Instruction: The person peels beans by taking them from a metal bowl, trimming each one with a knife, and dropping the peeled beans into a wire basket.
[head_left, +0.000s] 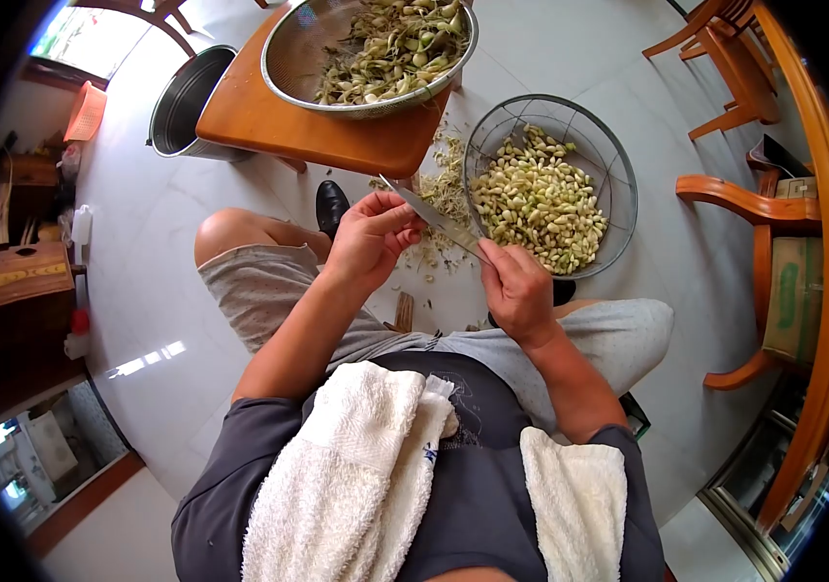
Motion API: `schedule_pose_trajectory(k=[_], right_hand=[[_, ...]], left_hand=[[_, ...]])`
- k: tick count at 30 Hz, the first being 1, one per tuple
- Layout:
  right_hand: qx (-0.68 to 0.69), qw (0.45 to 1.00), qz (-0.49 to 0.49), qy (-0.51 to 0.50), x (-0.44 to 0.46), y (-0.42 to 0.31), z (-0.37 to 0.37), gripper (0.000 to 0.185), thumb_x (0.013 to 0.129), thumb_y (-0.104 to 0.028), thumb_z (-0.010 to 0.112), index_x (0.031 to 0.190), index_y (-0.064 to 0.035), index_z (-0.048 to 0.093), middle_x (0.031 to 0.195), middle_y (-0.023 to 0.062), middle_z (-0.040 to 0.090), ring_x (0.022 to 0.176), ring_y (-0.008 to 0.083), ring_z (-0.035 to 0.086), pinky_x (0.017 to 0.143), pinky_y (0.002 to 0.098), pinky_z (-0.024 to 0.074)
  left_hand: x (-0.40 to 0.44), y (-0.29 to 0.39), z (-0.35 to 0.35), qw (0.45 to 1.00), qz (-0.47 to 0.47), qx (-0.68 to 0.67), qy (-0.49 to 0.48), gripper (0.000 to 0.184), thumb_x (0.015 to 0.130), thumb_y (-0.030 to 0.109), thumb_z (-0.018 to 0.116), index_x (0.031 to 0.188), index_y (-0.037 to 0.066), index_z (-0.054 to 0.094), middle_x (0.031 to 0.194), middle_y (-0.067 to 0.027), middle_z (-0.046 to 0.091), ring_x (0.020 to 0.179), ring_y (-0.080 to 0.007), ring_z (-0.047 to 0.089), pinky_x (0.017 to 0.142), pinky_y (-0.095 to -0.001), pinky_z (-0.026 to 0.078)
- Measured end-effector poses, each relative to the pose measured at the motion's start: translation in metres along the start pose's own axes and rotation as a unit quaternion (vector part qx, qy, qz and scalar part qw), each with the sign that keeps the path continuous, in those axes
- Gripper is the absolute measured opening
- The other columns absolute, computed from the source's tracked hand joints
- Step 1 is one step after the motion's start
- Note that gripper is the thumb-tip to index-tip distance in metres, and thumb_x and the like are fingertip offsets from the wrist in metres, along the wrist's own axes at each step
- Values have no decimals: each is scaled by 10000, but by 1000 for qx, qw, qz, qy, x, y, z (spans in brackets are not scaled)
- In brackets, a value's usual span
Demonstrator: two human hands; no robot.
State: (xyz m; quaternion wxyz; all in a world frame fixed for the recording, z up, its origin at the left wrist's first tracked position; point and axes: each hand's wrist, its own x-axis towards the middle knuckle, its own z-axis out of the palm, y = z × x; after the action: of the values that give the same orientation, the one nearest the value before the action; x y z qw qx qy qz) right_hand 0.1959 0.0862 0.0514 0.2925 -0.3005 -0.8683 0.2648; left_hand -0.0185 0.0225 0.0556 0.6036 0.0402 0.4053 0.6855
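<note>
My right hand [519,294] is closed round the handle end of a knife [442,222], whose blade points up and left to my left hand [376,236]. The left hand's fingers are pinched together beside the blade; what they hold is too small to make out. Just beyond the right hand, a wire-rimmed mesh basket [622,215] on the floor holds many pale peeled bulbs [541,199]. Scraps of peel [444,184] lie on the floor left of that basket. A metal colander [288,68] of unpeeled bulbs with stems [400,53] rests on a wooden stool [327,136].
A dark metal bucket [182,112] stands left of the stool. Wooden chairs [725,73] and a table edge [827,291] line the right side. At the far left are an orange basket [87,112] and wooden furniture [27,276]. White towels [337,475] hang over my chest.
</note>
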Motion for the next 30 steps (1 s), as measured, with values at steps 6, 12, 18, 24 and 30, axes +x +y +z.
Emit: schedule_pose_trajectory(k=[6, 12, 18, 24, 30], right_hand=[[-31, 996, 62, -48, -2, 6, 5, 172, 798, -105, 589, 954, -47, 635, 776, 133, 596, 724, 326, 591, 653, 413, 477], [0, 964, 226, -139, -14, 31, 6, 209, 851, -207, 549, 782, -18, 607, 735, 186, 593, 711, 385, 582, 644, 466, 459], [62, 976, 189, -87, -5, 20, 7, 182, 836, -156, 613, 766, 10, 593, 676, 179, 567, 603, 319, 539, 576, 376, 435], [95, 975, 182, -90, -3, 16, 3, 144, 838, -138, 614, 836, 6, 624, 714, 174, 590, 644, 322, 570, 592, 375, 448], [119, 973, 181, -84, -2, 11, -1, 132, 836, -119, 614, 892, -4, 647, 714, 161, 594, 649, 328, 586, 585, 375, 450]], left_hand=[[-1, 4, -9, 998, 34, 31, -34, 45, 872, 0, 602, 907, 10, 578, 867, -113, 659, 725, -177, 641, 626, -287, 509], [-3, 15, -23, 995, 42, -3, -91, 122, 880, 16, 596, 1002, 10, 600, 889, -105, 661, 781, -181, 646, 675, -298, 518], [-2, 11, -32, 997, 28, 2, -77, 246, 886, 17, 576, 1130, -11, 579, 973, -121, 649, 986, -266, 636, 808, -355, 537], [3, 3, -37, 996, 37, 12, -80, 198, 871, 3, 605, 1066, -29, 612, 926, -121, 659, 904, -239, 658, 753, -326, 543], [4, 0, -36, 996, 39, 61, -51, 208, 872, 23, 610, 1072, -32, 612, 928, -130, 656, 838, -215, 652, 686, -295, 530]])
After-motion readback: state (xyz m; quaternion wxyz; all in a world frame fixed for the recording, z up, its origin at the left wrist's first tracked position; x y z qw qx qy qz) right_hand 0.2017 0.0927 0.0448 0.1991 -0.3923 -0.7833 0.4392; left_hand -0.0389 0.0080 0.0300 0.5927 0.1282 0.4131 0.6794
